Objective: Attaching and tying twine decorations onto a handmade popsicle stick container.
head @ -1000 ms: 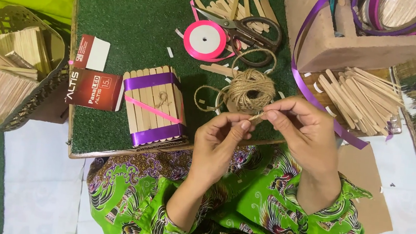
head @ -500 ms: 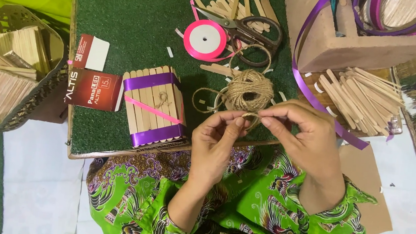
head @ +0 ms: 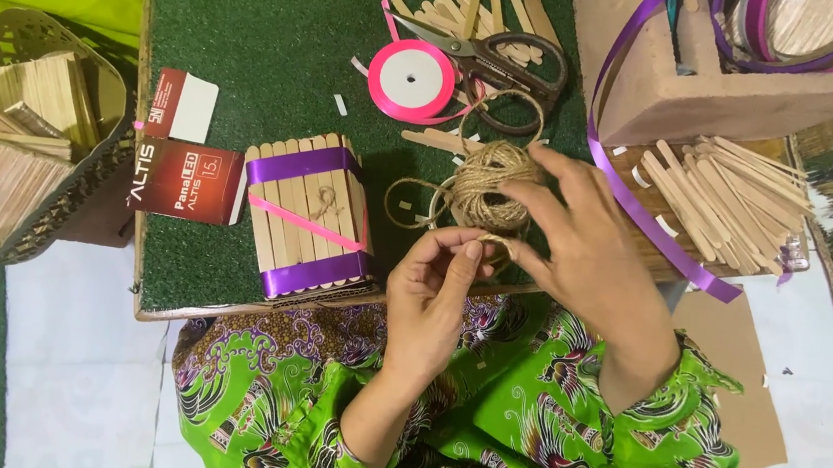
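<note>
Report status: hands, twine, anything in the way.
Left hand pinching twine end. Right hand on twine ball. Scissors and pink ribbon spool lie beyond the ball, apart from it.

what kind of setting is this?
Likely a home craft spot on the floor, not a workshop: a green turf-like mat serves as the work surface, with loose craft sticks, a pink ribbon spool, scissors and a ball of jute twine by the hands.

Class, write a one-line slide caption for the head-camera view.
Left hand and right hand work twine from a ball beside a ribbon-bound stick box.
</note>
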